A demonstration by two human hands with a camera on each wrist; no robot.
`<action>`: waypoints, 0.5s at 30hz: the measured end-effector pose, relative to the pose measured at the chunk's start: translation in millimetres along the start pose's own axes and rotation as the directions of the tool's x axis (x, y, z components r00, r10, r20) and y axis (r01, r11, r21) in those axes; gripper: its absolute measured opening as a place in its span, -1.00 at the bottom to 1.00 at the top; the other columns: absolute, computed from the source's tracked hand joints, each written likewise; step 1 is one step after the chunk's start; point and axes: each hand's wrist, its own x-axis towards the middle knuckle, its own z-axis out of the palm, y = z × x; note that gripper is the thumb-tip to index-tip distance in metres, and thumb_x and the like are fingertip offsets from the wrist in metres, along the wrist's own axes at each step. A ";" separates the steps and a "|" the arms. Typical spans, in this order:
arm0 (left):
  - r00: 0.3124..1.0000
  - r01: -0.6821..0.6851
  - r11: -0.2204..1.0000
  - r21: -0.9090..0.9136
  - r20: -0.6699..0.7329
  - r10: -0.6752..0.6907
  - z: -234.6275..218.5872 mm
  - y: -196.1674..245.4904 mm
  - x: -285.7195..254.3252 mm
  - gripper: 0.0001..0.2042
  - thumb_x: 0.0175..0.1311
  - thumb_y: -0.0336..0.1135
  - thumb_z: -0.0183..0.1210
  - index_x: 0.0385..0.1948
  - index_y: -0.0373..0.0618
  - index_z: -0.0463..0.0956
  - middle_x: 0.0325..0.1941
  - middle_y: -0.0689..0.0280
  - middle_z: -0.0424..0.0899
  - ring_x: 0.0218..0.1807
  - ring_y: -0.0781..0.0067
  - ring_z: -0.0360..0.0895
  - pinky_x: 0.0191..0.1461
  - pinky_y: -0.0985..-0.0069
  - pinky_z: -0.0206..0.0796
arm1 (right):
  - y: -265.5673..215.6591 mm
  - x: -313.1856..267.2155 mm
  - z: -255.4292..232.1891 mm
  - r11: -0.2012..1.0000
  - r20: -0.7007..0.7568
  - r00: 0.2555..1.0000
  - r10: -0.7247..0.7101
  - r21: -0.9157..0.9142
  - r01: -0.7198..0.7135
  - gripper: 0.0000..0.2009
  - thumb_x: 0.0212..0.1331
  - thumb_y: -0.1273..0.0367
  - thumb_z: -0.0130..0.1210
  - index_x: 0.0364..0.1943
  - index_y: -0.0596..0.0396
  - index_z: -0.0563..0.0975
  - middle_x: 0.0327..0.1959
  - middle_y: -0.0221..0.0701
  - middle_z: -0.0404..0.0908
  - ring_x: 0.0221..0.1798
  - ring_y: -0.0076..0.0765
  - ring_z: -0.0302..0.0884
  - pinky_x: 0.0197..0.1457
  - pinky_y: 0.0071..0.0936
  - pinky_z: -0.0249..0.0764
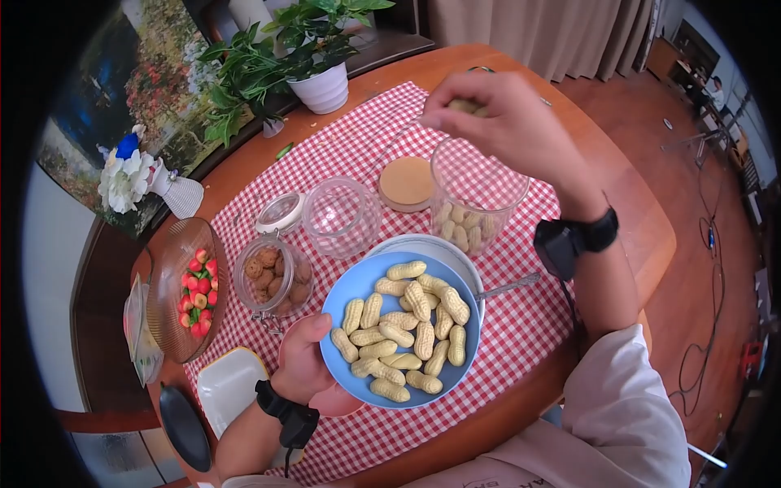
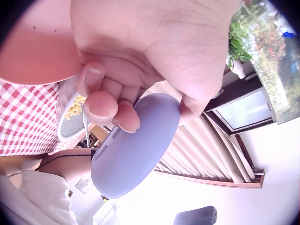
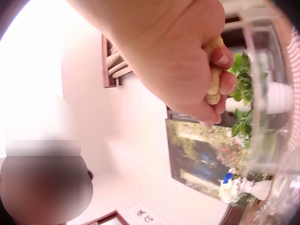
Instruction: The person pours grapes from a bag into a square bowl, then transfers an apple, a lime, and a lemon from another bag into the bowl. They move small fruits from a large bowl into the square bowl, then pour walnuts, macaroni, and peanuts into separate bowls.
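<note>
My left hand grips the rim of a blue bowl full of unshelled peanuts, thumb on the near-left edge. In the left wrist view the fingers curl under the bowl. My right hand is raised over a tall clear jar with some peanuts in its bottom. Its fingers are curled round peanuts, which show between palm and fingertips in the right wrist view. A white bowl with a spoon stands partly hidden behind the blue bowl.
Left of the blue bowl stand a jar of walnuts, an empty clear jar and a glass bowl of small red fruits. A wooden lid lies near the tall jar. A pink plate, white dish and potted plant are around.
</note>
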 end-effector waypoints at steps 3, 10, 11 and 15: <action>1.000 -0.022 0.999 0.036 -0.017 0.023 -1.0 1.7 0.7 -0.24 0.41 0.01 0.14 0.45 -0.46 0.22 0.49 -0.13 0.41 0.46 -0.06 0.45 0.58 0.09 0.25 | 29.3 5.6 13.8 0.995 0.017 0.995 -0.098 -0.024 0.098 -0.78 0.28 0.24 0.35 -0.23 0.12 0.72 -0.45 -0.25 0.73 -0.43 -0.25 0.66 -0.27 -0.34 0.55; 0.997 -0.072 0.993 0.096 -0.001 0.073 4.5 3.7 1.1 -0.24 0.41 0.00 0.16 0.44 -0.49 0.23 0.48 -0.15 0.42 0.44 -0.08 0.47 0.56 0.08 0.28 | 15.9 2.1 20.9 0.970 0.004 0.994 -0.107 -0.220 0.105 -0.79 0.27 0.22 0.33 -0.25 0.08 0.71 -0.43 -0.25 0.75 -0.40 -0.09 0.68 -0.26 -0.20 0.53; 0.997 -0.082 0.992 0.092 0.000 0.082 4.8 3.3 1.1 -0.24 0.42 0.01 0.17 0.44 -0.49 0.23 0.48 -0.15 0.42 0.44 -0.08 0.47 0.56 0.08 0.28 | 15.6 1.8 21.6 0.963 -0.007 0.993 -0.121 -0.244 0.115 -0.79 0.28 0.21 0.31 -0.26 0.07 0.71 -0.43 -0.26 0.75 -0.39 -0.06 0.68 -0.26 -0.18 0.53; 0.997 -0.078 0.990 0.117 -0.013 0.080 0.5 3.8 0.2 -0.23 0.42 0.02 0.15 0.45 -0.49 0.22 0.48 -0.15 0.41 0.44 -0.08 0.47 0.56 0.08 0.28 | 11.9 0.5 23.2 0.955 -0.028 0.994 -0.103 -0.281 0.091 -0.78 0.32 0.19 0.27 -0.26 0.05 0.70 -0.44 -0.26 0.75 -0.38 -0.03 0.69 -0.25 -0.14 0.54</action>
